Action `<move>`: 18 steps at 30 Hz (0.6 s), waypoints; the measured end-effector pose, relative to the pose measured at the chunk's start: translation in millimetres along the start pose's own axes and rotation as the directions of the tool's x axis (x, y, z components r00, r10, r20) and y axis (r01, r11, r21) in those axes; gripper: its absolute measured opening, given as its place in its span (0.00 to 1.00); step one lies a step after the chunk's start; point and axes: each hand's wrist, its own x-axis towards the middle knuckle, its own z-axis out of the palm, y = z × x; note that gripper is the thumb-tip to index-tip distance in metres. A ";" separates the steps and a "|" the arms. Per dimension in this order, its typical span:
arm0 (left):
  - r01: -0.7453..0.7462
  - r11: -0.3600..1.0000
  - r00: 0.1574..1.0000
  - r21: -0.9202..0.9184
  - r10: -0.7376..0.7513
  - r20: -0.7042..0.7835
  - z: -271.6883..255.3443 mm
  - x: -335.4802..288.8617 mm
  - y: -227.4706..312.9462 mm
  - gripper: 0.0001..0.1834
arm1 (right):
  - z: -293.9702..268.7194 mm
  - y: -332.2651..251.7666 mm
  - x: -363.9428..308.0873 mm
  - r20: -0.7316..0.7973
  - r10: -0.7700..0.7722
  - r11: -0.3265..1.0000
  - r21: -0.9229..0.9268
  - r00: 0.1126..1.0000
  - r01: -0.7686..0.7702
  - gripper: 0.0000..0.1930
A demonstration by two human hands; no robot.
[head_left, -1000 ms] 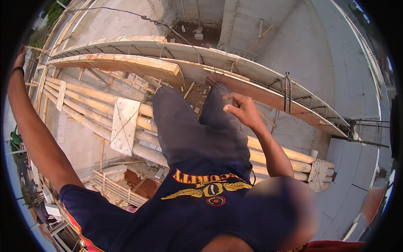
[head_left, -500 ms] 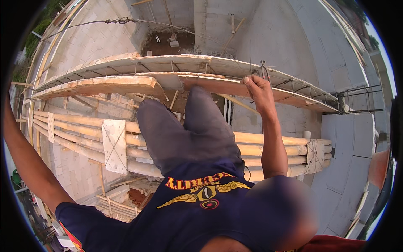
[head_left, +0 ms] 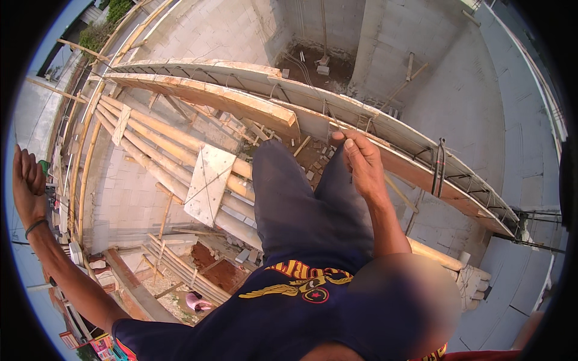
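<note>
right hand (head_left: 363, 159) is beside the reddish plywood formwork panel (head_left: 409, 169), thumb and forefinger pressed together; can't tell if that grip's got anything in it. left hand (head_left: 30, 183) is curled up, left of the bamboo poles (head_left: 165, 131). panel's probably stiff, heavyish, rough; i'd grab the top edge.

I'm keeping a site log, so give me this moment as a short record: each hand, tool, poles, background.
Left hand: raised at far left, fingers curled
Right hand: thumb close to bent fingers, near the reddish board; any fine wire held cannot be made out
Tool: dark pliers, hanging over that board, right of the right hand
Poles: bamboo poles, white panel tied across them
Background: pale block wall
</note>
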 end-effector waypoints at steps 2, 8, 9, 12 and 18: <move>0.286 0.946 0.942 0.154 -0.248 -0.227 44.9 -37.6 -116.7 0.25 | -2.8 4.5 -13.3 -0.006 -0.012 0.999 -0.051 1.000 0.012 0.12; 0.726 0.681 0.672 -0.097 -0.673 0.309 207.6 -80.0 -307.0 0.25 | -19.5 15.5 -60.6 0.036 -0.157 0.915 -0.370 0.987 0.159 0.10; 0.755 0.639 0.645 -0.145 -0.687 0.334 225.5 -80.5 -316.4 0.21 | -23.4 18.4 -66.7 0.079 -0.237 0.868 -0.430 0.968 0.248 0.09; 0.744 0.621 0.661 -0.247 -0.633 0.402 258.9 -79.8 -327.9 0.15 | -37.8 27.1 -88.6 0.156 -0.261 0.813 -0.497 0.953 0.304 0.07; 0.603 0.797 0.731 -0.033 -0.535 0.424 266.4 -61.3 -339.1 0.13 | -63.2 50.4 -121.3 0.224 -0.147 0.760 -0.597 0.963 0.255 0.11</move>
